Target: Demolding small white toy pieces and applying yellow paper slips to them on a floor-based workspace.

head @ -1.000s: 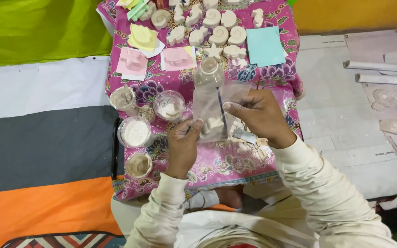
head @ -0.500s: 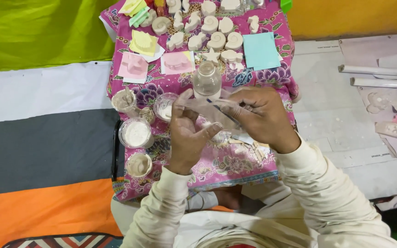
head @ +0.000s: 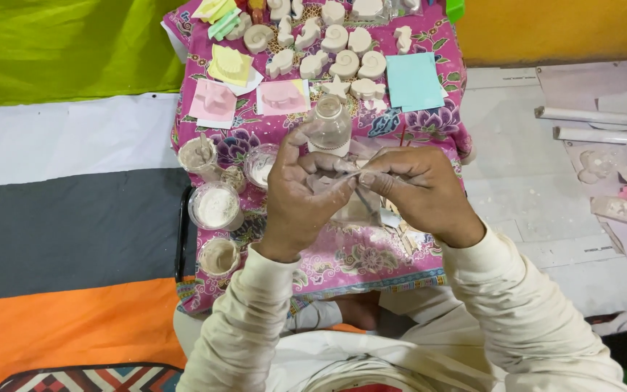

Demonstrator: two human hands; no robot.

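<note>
My left hand (head: 305, 197) and my right hand (head: 416, 190) meet over a pink floral cloth (head: 342, 258) on my lap. The fingertips of both hands pinch the top of a small clear plastic bag (head: 361, 209), which hangs below them with a little white material inside. A thin stick-like item seems to lie in the bag, but I cannot tell clearly. Just behind my fingers stands a clear bottle (head: 330, 125).
Several cups of white and beige plaster (head: 215, 207) stand on the cloth at left. Shell and star plaster casts (head: 346, 64), pink moulds (head: 282, 96), a yellow mould (head: 230, 65) and a blue card (head: 414, 80) lie farther back. White rods (head: 604, 116) rest on the floor at right.
My left hand rose from the lower part of the bag and joined my right hand at its top. Both hands now pinch it together.
</note>
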